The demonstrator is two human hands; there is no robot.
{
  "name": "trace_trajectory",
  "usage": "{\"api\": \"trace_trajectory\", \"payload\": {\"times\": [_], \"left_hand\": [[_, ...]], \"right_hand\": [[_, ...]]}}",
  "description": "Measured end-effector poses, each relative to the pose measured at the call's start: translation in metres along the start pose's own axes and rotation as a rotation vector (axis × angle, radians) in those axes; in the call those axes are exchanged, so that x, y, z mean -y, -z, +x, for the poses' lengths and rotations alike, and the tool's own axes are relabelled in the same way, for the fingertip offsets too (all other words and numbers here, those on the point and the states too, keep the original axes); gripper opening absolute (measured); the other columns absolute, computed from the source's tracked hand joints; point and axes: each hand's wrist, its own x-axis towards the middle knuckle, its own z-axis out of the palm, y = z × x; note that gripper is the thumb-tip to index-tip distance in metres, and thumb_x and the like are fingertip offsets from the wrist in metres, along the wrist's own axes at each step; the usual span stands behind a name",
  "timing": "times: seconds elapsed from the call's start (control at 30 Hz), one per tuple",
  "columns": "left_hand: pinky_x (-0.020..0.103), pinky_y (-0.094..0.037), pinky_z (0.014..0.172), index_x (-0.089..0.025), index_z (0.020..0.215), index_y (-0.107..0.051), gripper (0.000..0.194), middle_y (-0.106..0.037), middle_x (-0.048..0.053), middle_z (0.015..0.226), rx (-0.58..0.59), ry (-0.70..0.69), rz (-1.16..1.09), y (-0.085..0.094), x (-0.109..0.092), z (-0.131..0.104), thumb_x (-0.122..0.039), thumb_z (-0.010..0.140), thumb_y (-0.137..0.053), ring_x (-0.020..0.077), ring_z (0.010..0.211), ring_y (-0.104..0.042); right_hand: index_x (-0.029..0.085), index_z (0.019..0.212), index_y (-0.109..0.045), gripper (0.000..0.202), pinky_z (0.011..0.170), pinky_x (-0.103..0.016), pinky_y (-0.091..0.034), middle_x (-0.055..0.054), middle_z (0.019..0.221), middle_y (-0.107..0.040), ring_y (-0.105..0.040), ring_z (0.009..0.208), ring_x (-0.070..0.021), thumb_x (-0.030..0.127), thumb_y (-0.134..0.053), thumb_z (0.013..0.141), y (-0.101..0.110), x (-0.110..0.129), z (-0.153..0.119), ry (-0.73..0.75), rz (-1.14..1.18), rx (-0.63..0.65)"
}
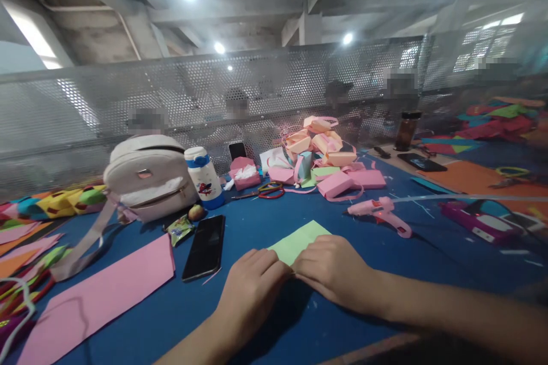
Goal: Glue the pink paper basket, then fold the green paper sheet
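Observation:
A light green sheet of paper (302, 238) lies on the blue table in front of me. My left hand (253, 284) is closed on its near left edge, fingers curled over it. My right hand (336, 271) grips the near right edge, its fingertips almost meeting those of the left. Both thumbs and the paper's near edge are mostly hidden under the fingers. Right of the paper rests a pink glue gun (381, 214) with a small red light. To the left lies a black smartphone (204, 247).
A stack of pink paper (111, 291), a white backpack (149, 179) and a white-and-blue bottle (204, 179) stand left. Behind are scissors (269, 190) and a pile of pink paper baskets (329, 151) against a perforated metal screen (265, 91). A purple power strip (479, 222) lies right.

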Motion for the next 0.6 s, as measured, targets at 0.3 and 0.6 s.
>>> {"api": "trace_trajectory", "payload": {"times": [0.3, 0.6], "left_hand": [[0.031, -0.039, 0.068, -0.013, 0.093, -0.063, 0.019, -0.063, 0.003, 0.073, -0.115, -0.134, -0.035, 0.03, 0.014, -0.016, -0.008, 0.099, -0.046, 0.0151, 0.067, -0.052], [0.034, -0.046, 0.083, -0.01, 0.108, -0.065, 0.033, -0.074, 0.008, 0.093, -0.013, -0.23, -0.006, 0.037, 0.022, -0.045, -0.011, 0.105, -0.032, 0.0177, 0.089, -0.067]], "right_hand": [[0.014, 0.099, -0.068, 0.028, 0.066, -0.029, -0.044, -0.004, 0.086, -0.077, -0.069, 0.076, -0.0129, 0.012, -0.041, 0.103, 0.016, -0.018, -0.032, 0.126, -0.07, -0.313], [0.012, 0.096, -0.07, 0.036, 0.064, -0.03, -0.05, -0.005, 0.084, -0.078, -0.071, 0.076, -0.0145, 0.006, -0.035, 0.101, 0.031, -0.023, -0.06, 0.169, -0.259, -0.282]]}}
